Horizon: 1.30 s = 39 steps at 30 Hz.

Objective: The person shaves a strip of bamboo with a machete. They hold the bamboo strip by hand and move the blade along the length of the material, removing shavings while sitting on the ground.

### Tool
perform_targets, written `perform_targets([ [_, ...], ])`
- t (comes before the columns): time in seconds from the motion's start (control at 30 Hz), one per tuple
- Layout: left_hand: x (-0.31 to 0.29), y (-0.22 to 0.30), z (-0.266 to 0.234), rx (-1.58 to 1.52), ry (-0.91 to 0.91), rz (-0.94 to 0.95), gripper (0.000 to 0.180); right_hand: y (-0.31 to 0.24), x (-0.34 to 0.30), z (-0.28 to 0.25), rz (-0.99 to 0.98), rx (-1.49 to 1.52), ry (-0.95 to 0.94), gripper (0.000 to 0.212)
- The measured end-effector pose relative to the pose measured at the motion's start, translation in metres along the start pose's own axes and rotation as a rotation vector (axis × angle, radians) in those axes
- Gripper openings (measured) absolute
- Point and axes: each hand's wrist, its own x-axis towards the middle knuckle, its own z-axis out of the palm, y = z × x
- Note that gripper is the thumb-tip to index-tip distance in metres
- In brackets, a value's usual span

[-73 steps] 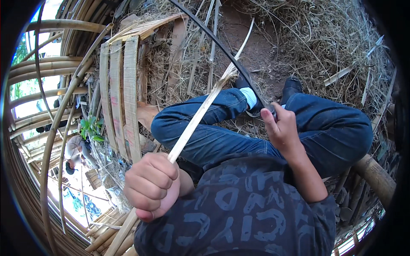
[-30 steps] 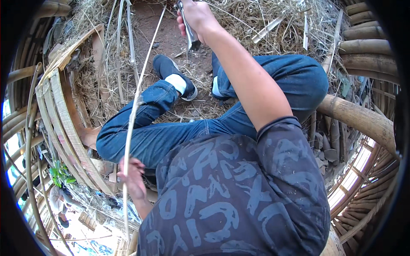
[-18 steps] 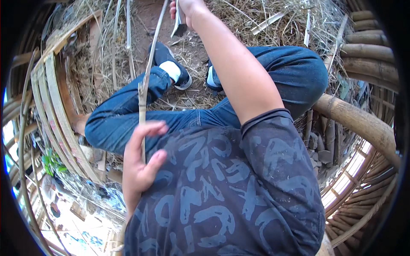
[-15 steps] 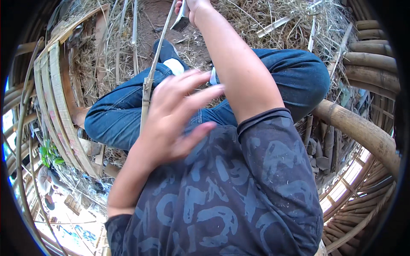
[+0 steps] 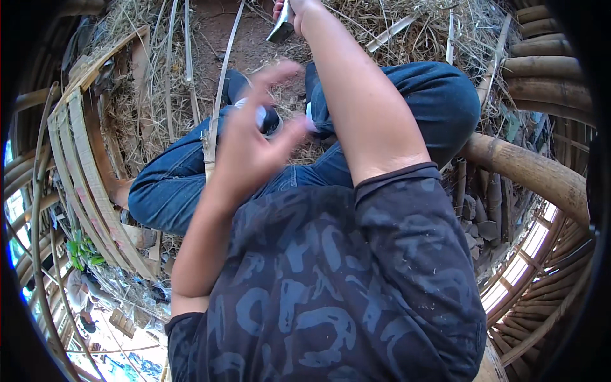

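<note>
My left hand hangs over my lap with nothing in it. Its fingers are spread and blurred by motion. Beside it, a long thin bamboo strip lies over my left leg and runs forward past the far edge; the hand is in front of its near end. At the far edge, my right hand is closed around a short metal tool with a flat shiny face and a dark end. Part of that hand and the tool's other end are out of view, so its kind is unclear.
A slatted bamboo panel leans at the left. Dry grass and shavings cover the ground beyond my crossed legs. A thick bamboo pole juts in at the right, below stacked bamboo. Another person is at the lower left.
My left hand has swung forward, away from my chest, fingers still apart. The bamboo strip has shifted slightly left. My right hand and its metal tool appear slightly farther right.
</note>
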Motion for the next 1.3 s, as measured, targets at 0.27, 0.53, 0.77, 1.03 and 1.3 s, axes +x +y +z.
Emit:
perform_targets([
  [0.27,0.008,0.066,0.007,-0.224,-0.381,0.163,0.039,0.027,-0.008,-0.003,-0.007,-0.321,0.076,0.064],
  [0.53,-0.017,0.094,-0.011,-0.196,-0.881,0.122,0.052,0.012,-0.017,-0.033,-0.053,-0.619,-0.010,0.059],
  [0.77,-0.051,0.076,0.035,-0.089,-0.311,0.554,0.053,0.002,0.011,-0.001,-0.238,-0.950,-0.073,0.076],
  [1.03,-0.145,0.018,-0.149,0.270,0.158,-0.492,0.017,-0.069,-0.099,-0.024,-0.099,-1.034,0.321,0.062],
  [1.3,-0.343,-0.050,-0.087,0.127,-0.121,-1.125,0.038,-0.012,-0.147,-0.002,-0.101,-0.579,-0.307,0.035],
])
